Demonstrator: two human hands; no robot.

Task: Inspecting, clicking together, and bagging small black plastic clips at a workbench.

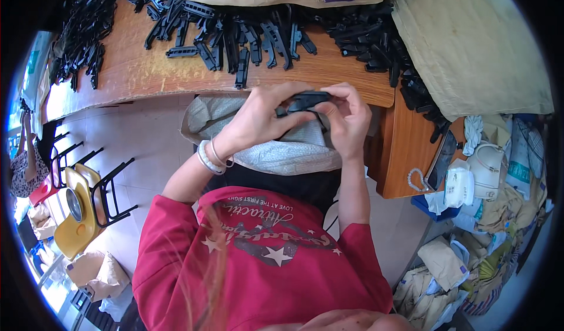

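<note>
A small black plastic part (309, 100) is gripped between my two hands, just off the table's near edge. My left hand (264, 114) pinches its left end between thumb and fingers. The fingers of my right hand (348, 117) close round its right end. Fingers cover both ends, so its exact kind cannot be made out. Beneath my hands an open whitish woven sack (288, 157) lies across my lap. Many similar long black plastic parts (242, 67) are heaped on the wooden table (158, 75) beyond my hands.
Full beige sacks (470, 43) stand on the table at the back and right. More black parts (88, 31) pile up at the far left. At right are a phone (442, 159), a bead bracelet (417, 180), a tissue pack (459, 185) and a white bag (487, 169). Chairs (82, 213) stand left.
</note>
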